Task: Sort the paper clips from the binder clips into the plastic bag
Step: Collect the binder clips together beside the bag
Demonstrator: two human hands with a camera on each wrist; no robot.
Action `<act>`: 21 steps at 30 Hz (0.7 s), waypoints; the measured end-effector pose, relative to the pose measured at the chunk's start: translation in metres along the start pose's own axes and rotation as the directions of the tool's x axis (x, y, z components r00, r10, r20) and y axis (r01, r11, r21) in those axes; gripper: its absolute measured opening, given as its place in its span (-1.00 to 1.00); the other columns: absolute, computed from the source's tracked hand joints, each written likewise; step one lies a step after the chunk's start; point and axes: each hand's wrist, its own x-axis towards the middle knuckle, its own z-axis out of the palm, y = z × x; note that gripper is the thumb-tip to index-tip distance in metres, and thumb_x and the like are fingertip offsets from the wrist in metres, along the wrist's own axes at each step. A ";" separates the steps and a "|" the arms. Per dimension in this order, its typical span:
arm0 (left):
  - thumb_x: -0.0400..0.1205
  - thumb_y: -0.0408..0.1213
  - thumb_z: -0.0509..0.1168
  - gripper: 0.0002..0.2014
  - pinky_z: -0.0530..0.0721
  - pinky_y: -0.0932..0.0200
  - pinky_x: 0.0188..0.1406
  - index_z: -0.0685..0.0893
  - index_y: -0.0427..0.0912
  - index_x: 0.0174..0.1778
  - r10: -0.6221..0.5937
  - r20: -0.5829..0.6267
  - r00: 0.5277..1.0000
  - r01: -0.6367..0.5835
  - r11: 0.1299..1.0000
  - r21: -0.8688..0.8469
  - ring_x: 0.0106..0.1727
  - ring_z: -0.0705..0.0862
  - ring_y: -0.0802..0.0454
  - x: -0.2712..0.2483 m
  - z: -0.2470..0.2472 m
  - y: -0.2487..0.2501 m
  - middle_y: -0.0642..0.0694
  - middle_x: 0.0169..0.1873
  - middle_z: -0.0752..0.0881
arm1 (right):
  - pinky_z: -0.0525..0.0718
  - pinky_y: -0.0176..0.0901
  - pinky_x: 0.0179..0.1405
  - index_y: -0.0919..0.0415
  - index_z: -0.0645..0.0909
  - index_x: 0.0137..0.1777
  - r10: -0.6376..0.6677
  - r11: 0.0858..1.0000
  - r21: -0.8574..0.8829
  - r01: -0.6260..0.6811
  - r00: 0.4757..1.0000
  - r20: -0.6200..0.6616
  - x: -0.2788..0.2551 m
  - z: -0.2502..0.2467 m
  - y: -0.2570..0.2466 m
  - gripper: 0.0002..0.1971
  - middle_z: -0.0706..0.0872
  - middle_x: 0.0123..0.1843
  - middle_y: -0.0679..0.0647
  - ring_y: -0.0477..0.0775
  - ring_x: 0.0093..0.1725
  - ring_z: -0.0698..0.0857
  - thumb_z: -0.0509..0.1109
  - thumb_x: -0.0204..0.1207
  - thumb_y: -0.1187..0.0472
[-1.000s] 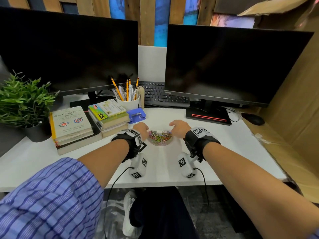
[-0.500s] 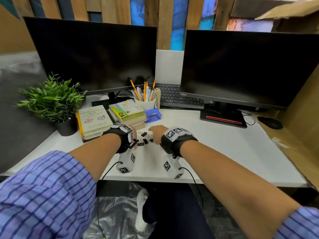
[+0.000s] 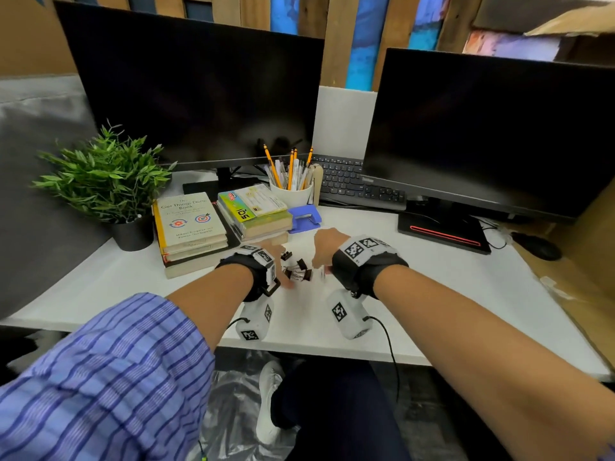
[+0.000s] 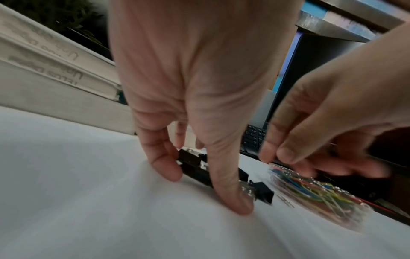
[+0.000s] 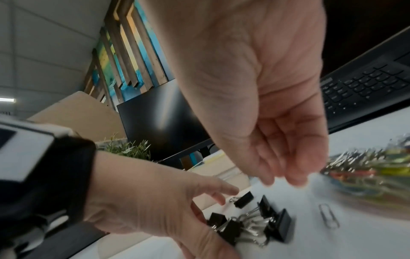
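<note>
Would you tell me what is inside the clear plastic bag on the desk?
The plastic bag holds a heap of coloured paper clips: yellow, blue, red and green. Motion blur hides whether any binder clip is mixed in; what lies beneath the heap is covered.

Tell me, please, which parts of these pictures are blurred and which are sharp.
Head view: mostly sharp; the binder clips between the hands are slightly smeared. Left wrist view: the right hand and the bag of paper clips are motion-blurred. Right wrist view: the bag at the right edge is smeared, the binder clips clearer.
</note>
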 end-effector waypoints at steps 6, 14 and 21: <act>0.21 0.04 0.53 -0.07 0.45 0.12 0.26 0.41 -0.11 0.52 0.055 0.046 0.997 -0.054 0.998 -0.025 0.44 0.47 -0.15 0.002 -0.003 0.009 -0.18 0.43 0.46 | 0.82 0.04 -0.32 0.15 0.52 -0.34 0.018 1.000 -0.019 -0.018 1.000 0.015 -0.024 0.013 0.007 -0.76 0.71 -0.38 0.09 0.14 -0.44 0.76 0.55 0.08 0.27; 0.27 0.01 0.54 -0.19 0.59 -0.01 0.27 0.45 -0.07 0.45 0.048 0.001 0.999 -0.048 0.999 -0.016 0.31 0.55 -0.22 0.008 0.009 0.020 -0.22 0.35 0.43 | 0.61 -0.13 -0.20 0.29 0.62 0.12 -0.002 1.000 -0.006 0.001 0.986 -0.165 -0.039 0.021 0.002 -0.72 0.70 0.05 0.19 0.22 0.02 0.75 0.48 0.46 0.19; 0.33 0.04 0.54 -0.24 0.59 -0.03 0.25 0.45 -0.05 0.43 0.030 -0.011 0.999 -0.030 0.999 0.014 0.23 0.57 -0.20 0.004 0.007 0.024 -0.23 0.31 0.45 | 0.64 -0.07 -0.10 0.30 0.60 0.15 -0.007 1.000 -0.003 0.007 0.988 -0.154 -0.046 0.026 0.000 -0.78 0.71 0.14 0.22 0.24 0.08 0.74 0.35 0.54 0.28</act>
